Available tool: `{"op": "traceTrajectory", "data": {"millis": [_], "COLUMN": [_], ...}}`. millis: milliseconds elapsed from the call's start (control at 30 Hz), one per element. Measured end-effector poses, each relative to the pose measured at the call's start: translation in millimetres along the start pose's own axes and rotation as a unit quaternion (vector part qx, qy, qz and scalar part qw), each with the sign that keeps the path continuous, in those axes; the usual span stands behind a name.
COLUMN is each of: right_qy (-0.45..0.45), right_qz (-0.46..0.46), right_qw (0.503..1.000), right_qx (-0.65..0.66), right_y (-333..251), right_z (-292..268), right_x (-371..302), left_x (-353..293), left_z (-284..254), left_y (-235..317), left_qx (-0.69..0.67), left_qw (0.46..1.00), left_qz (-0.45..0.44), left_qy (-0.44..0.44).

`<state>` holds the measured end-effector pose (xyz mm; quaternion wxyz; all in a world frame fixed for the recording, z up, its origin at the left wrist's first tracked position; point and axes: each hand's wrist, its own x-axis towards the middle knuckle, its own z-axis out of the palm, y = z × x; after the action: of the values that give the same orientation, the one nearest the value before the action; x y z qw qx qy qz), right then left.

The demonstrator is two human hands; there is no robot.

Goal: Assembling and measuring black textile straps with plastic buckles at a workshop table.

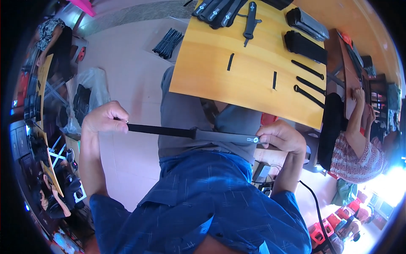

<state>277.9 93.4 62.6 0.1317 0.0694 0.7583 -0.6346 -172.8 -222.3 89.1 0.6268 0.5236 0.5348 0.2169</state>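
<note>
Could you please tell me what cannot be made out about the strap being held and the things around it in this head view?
- Strap: its ends are hidden inside the left hand and right hand.
- Metal fitting: too small to tell its kind.
- Wooden table: near edge partly hidden by the person's torso.
- Black pieces on it: cut off by the top edge.

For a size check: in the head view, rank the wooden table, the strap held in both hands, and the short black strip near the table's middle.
1. Wooden table
2. Strap, nearer the camera
3. Short black strip
</note>
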Motion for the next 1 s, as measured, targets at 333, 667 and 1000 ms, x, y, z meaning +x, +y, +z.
{"op": "traceTrajectory", "data": {"millis": [333, 667, 1000], "right_qy": [0.276, 0.392, 0.481], "right_qz": [0.060, -0.023, -0.067], "right_qw": [0.950, 0.876, 0.818], "right_qx": [0.134, 0.279, 0.309], "right_y": [16, 40, 53], "right_z": [-14, 34, 41], "right_x": [-131, -17, -41], "left_x": [-226, 47, 206], "left_z": [-50, -43, -53], "left_y": [-112, 76, 120], "left_qx": [-0.204, 0.096, 0.131], "left_qw": [0.826, 0.962, 0.979], "left_qz": [-0.035, 0.041, 0.142], "left_qy": [0.524, 0.251, 0.059]}}
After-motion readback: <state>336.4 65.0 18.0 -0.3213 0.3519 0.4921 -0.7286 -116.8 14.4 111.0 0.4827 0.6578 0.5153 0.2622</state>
